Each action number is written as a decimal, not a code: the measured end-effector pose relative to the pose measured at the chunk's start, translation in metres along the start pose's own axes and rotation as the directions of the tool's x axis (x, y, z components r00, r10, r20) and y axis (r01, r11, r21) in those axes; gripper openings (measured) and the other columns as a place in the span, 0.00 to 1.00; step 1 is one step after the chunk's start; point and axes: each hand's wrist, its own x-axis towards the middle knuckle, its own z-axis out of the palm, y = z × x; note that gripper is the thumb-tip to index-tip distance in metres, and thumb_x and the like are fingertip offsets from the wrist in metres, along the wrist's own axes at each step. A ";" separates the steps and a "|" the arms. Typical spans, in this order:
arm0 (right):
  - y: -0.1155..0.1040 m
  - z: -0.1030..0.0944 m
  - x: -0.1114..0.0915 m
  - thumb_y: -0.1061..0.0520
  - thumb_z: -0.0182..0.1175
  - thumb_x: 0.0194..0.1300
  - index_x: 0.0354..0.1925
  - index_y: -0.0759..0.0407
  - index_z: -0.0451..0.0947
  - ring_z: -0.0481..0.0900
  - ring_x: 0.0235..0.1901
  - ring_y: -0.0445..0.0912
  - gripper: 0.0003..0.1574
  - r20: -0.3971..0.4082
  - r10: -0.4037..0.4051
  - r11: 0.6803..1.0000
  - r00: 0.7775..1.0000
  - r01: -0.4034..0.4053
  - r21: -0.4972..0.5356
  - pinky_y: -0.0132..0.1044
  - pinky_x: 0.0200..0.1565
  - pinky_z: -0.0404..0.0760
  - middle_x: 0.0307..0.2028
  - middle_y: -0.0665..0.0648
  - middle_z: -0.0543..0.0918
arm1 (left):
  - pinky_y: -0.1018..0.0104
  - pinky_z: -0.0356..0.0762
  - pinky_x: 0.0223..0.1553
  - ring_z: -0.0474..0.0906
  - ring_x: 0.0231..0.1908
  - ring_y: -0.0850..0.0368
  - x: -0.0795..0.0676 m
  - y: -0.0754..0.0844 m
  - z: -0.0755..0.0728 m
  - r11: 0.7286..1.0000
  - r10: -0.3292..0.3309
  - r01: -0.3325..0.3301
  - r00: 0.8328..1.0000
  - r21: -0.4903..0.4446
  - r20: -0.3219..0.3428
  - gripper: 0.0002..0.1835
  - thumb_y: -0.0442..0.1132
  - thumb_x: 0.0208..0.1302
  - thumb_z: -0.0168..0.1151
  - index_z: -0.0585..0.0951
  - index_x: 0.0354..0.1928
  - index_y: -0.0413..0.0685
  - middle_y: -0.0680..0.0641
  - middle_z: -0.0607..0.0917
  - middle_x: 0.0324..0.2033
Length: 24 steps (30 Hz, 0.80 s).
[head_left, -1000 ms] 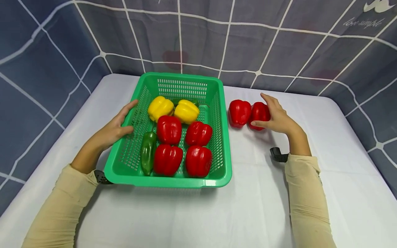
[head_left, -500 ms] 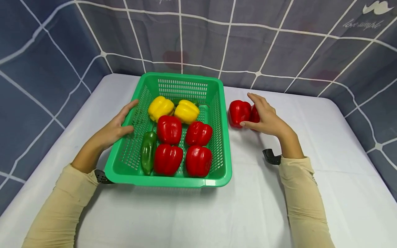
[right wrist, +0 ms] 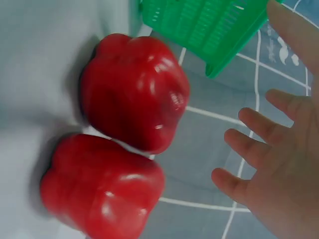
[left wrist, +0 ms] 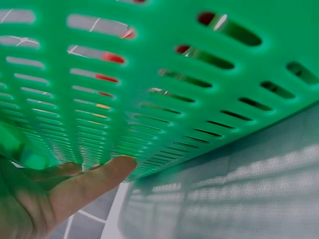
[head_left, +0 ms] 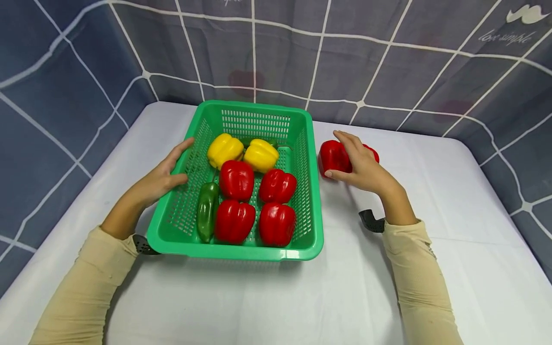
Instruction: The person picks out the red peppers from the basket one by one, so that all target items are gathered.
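Observation:
A green plastic basket (head_left: 316, 211) holds several red bell peppers (head_left: 236, 180), two yellow bell peppers (head_left: 225, 150) and a long green pepper (head_left: 208, 211). More green shows behind the yellow ones. My left hand (head_left: 157, 184) lies at the basket's left rim, thumb and fingers spread and the tips overlapping the rim. On the right, my right hand (head_left: 364, 167) hovers over two red bell peppers, fingers extended and thumb apart. One of them, a red bell pepper (right wrist: 134, 92), sits nearer the basket, beside another red bell pepper (right wrist: 104, 186). The right wrist view shows a gap between hand and peppers.
Everything stands on a white-covered table (head_left: 345, 287). A dark curtain (head_left: 284, 52) with white grid lines rises behind the table and along both sides. The basket's right wall is close to the nearer loose pepper.
My right hand has moved left, from above the farther loose red bell pepper to above the one nearer the basket. My left hand and the basket have stayed in place.

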 end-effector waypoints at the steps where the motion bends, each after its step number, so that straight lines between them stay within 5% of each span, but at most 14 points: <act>1: -0.003 0.000 -0.001 0.42 0.62 0.53 0.71 0.43 0.41 0.49 0.66 0.56 0.56 -0.007 -0.002 1.000 1.000 0.002 -0.001 0.63 0.56 0.64 0.69 0.54 0.48 | 0.70 0.79 0.33 0.74 0.37 0.63 0.000 0.000 0.000 1.000 -0.001 0.001 1.000 0.000 0.000 0.45 0.24 0.55 0.41 0.37 0.71 0.56 0.33 0.54 0.61; 12: -0.039 0.007 0.002 0.44 0.64 0.52 0.70 0.48 0.45 0.51 0.67 0.49 0.55 -0.012 -0.159 0.984 0.987 0.159 0.076 0.57 0.60 0.62 0.68 0.54 0.53 | 0.72 0.78 0.34 0.73 0.38 0.64 0.002 0.000 0.001 1.000 0.013 -0.013 1.000 0.026 -0.012 0.45 0.23 0.55 0.41 0.38 0.71 0.56 0.35 0.56 0.60; 18: -0.061 0.015 0.006 0.42 0.64 0.52 0.69 0.50 0.50 0.53 0.66 0.54 0.53 -0.021 -0.183 0.982 0.983 0.182 -0.039 0.58 0.62 0.57 0.66 0.58 0.57 | 0.76 0.75 0.37 0.70 0.41 0.65 0.001 0.000 0.001 0.999 0.006 -0.005 1.000 0.053 -0.022 0.45 0.24 0.55 0.42 0.38 0.72 0.57 0.36 0.49 0.65; 24: -0.076 0.028 0.007 0.40 0.63 0.51 0.68 0.54 0.55 0.43 0.69 0.59 0.51 0.022 -0.199 0.964 0.980 0.200 -0.176 0.61 0.63 0.45 0.64 0.59 0.61 | 0.73 0.77 0.35 0.72 0.39 0.64 0.000 0.000 0.001 0.999 -0.006 0.007 1.000 0.043 -0.022 0.45 0.23 0.55 0.42 0.38 0.71 0.58 0.35 0.52 0.63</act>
